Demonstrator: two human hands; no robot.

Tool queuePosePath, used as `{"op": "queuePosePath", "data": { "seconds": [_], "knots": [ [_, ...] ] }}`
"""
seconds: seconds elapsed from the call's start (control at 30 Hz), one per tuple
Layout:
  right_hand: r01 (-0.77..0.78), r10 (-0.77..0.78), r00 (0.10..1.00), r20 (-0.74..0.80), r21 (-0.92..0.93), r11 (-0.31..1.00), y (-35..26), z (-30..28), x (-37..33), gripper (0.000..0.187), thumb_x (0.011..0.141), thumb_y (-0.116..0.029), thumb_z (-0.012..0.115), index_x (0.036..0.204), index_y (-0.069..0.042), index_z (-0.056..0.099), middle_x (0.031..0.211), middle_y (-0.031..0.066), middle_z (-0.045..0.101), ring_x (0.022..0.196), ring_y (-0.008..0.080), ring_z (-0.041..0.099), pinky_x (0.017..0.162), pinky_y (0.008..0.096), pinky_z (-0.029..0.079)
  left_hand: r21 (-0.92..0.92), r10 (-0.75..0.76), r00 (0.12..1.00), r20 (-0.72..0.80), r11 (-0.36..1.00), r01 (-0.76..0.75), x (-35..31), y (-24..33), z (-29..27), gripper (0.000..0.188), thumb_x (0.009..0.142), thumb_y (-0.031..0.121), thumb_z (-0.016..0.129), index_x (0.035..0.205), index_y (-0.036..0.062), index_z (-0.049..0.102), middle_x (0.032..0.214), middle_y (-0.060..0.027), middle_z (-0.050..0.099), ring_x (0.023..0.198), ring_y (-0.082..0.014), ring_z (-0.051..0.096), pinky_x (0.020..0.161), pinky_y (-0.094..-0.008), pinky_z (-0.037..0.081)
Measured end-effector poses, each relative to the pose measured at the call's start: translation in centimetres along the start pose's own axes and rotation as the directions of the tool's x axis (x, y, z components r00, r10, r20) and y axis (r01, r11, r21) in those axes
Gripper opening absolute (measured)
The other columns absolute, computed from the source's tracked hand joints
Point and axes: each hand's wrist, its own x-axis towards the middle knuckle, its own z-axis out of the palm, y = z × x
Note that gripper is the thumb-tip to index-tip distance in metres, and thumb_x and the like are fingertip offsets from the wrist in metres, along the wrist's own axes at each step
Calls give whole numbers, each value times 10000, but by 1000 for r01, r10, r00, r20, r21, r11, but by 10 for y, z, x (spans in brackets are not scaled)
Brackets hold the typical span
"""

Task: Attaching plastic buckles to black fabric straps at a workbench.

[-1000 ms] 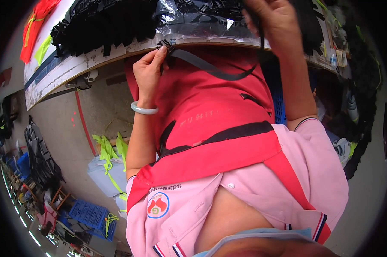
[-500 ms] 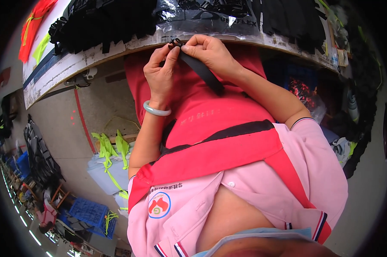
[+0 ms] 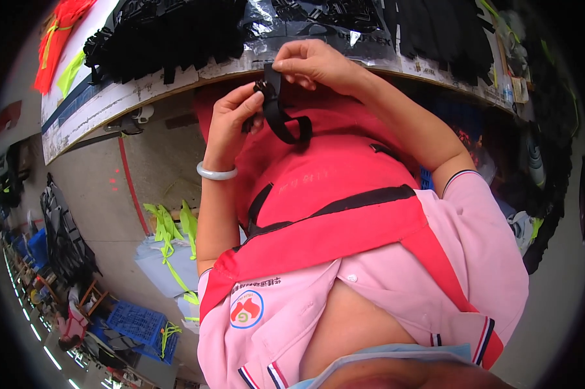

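Note:
In front of the work table, over my red apron (image 3: 344,155), my left hand (image 3: 226,123) pinches a small black plastic buckle (image 3: 262,86) between thumb and fingers. A black webbing strap (image 3: 274,115) runs at the buckle and hangs below it in a loose loop. Its upper end is pinched by my right hand (image 3: 321,67), raised slightly higher and close to the table edge. How the strap passes through the buckle is too small and dark to make out.
Black straps (image 3: 169,39) lie piled at the table's left, beside a clear plastic bag (image 3: 318,32) of black parts. More black straps (image 3: 432,39) are at the right. Behind on the left are a blue crate (image 3: 133,321) and a pale bundle (image 3: 156,259) with yellow-green strips.
My right hand has moved up and away from the left, drawing the strap's end upward. The left hand has dropped slightly with the buckle. The strap now hangs in a loop.

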Motion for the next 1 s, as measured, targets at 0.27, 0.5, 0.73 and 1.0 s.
{"op": "queuePosePath", "data": {
  "seconds": [0.27,0.5,0.73,1.0],
  "knots": [
    [401,-812,370,-451,-711,577,-166,-132,76,161,916,-174,580,875,-27,633,634,19,595,519,65,520,479,228,425,291,249,966,-64,931,-220,-53,110,-33,177,904,94,607,1038,-15,648,679,-1,568,452,-44,403,407,-183,255],
    [575,-737,598,-317,-470,669,-216,-44,90,224,931,-181,561,1066,-7,601,735,47,620,498,92,540,430,235,432,464,537,789,-299,804,-372,19,187,-58,332,888,183,681,1161,3,626,647,-7,561,476,-55,451,418,-190,325],
    [398,-444,896,16,-473,786,-91,-7,69,205,931,-215,584,1051,-68,662,733,-10,592,591,33,522,536,184,445,648,717,613,-330,645,-405,4,134,-56,413,962,266,568,1297,33,507,1021,-79,653,522,-42,522,415,-161,378],
    [493,-356,870,343,-558,667,-18,51,33,262,888,-180,632,1079,-2,624,816,96,653,742,157,623,617,293,504,368,495,857,-142,830,-419,22,17,-2,492,991,358,481,1358,35,431,1039,-57,621,612,-58,548,449,-189,427]
  ]
}}
